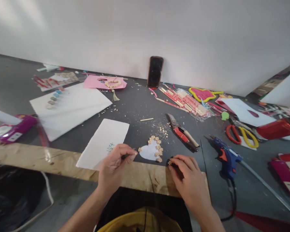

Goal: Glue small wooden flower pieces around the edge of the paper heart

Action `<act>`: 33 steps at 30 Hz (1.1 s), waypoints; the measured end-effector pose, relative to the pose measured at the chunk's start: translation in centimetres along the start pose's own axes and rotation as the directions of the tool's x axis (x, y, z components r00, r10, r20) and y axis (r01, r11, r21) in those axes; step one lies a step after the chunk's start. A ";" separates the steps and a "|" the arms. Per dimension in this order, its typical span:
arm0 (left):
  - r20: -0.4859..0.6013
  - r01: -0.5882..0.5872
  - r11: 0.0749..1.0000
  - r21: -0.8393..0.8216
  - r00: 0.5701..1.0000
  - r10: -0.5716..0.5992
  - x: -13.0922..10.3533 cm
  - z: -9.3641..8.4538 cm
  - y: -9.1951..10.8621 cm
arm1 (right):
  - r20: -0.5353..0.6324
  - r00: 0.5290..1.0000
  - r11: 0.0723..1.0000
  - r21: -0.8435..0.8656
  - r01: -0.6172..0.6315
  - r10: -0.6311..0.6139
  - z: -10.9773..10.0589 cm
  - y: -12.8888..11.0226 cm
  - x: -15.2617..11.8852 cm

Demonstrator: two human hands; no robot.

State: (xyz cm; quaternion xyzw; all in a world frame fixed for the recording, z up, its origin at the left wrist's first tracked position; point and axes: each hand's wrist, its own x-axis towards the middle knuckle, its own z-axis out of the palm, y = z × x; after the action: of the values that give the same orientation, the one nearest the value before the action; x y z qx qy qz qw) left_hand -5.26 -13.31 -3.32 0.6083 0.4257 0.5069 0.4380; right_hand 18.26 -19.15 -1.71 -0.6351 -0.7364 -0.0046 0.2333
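A white paper heart [147, 152] lies near the table's front edge, with small wooden pieces [159, 149] stuck along its right side and top right, and a few at its left tip. My left hand [116, 164] is pinched at the heart's left, over a white card [103, 141] with green writing; what its fingertips hold is too small to name. To the right of the heart, my right hand [187, 175] pinches a small wooden cluster [169, 162]. Red-handled pruners [181, 132] and scattered wooden bits [163, 130] lie beyond.
A blue glue gun [228, 158] lies to the right, below scissors [241, 133]. A phone [155, 71] leans on the wall. Wrapped chopsticks [183, 101] lie at the back. White paper [70, 112] and a purple device [14, 129] are at left.
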 end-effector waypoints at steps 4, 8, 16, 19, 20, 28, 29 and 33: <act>-0.001 -0.014 1.000 0.020 1.000 0.014 -0.1 0.0 -0.1 | -0.016 1.000 1.000 0.019 -0.002 0.002 -0.1 0.0 -0.1; -0.007 -0.021 1.000 0.017 1.000 0.021 0.0 0.0 -0.1 | -0.053 0.999 0.998 0.068 0.007 -0.004 -0.3 -0.3 0.0; -0.012 -0.075 0.994 0.077 0.997 0.076 0.0 0.0 0.0 | -0.132 0.988 0.984 0.149 0.095 -0.075 -1.9 -2.2 1.0; 0.001 -0.147 0.976 0.163 0.989 0.149 0.1 0.1 0.2 | -0.141 0.986 0.983 0.141 0.114 -0.094 -2.4 -3.0 1.3; 0.013 -0.177 0.965 0.194 0.984 0.178 0.1 0.2 0.3 | -0.146 0.984 0.983 0.140 0.121 -0.100 -2.5 -3.2 1.4; 0.076 -0.287 0.928 0.237 0.958 0.277 -0.4 0.5 1.8 | -0.160 0.981 0.975 0.172 0.140 -0.113 -3.1 -3.8 1.3; 0.080 -0.278 0.933 0.228 0.960 0.267 -0.5 0.6 2.0 | -0.156 0.982 0.975 0.176 0.138 -0.111 -3.2 -3.8 1.2; 0.090 -0.232 0.953 0.195 0.972 0.218 -1.0 1.3 3.1 | -0.157 0.982 0.969 0.207 0.139 -0.107 -3.4 -4.0 0.8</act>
State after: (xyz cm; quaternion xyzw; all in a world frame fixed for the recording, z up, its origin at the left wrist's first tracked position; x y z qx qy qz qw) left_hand -3.91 -15.17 -0.70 0.7115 0.3882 0.4862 0.3266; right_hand 15.55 -20.21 2.79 -0.5569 -0.7517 0.0152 0.3531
